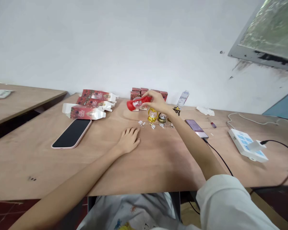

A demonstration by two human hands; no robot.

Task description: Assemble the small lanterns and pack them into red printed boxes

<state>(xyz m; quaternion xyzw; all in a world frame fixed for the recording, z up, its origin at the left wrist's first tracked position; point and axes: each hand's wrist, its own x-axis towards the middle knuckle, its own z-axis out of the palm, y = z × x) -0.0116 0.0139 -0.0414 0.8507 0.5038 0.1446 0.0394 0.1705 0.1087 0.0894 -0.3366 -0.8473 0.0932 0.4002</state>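
Observation:
My right hand grips a red lantern-shaped ornament with a clear middle, tilted on its side above the table. My left hand lies flat on the wood with its fingers spread, holding nothing. Beyond it, a gold lantern-shaped ornament and a dark bronze one stand upright. Another dark ornament is partly hidden by my right forearm. Small white tags with metal hooks lie in front of the ornaments.
Flattened red boxes lie at left beside a pink-cased phone. Red boxes stand against the wall near a clear bottle. At right are a tissue, a charging phone, a purple item and a power strip with cables.

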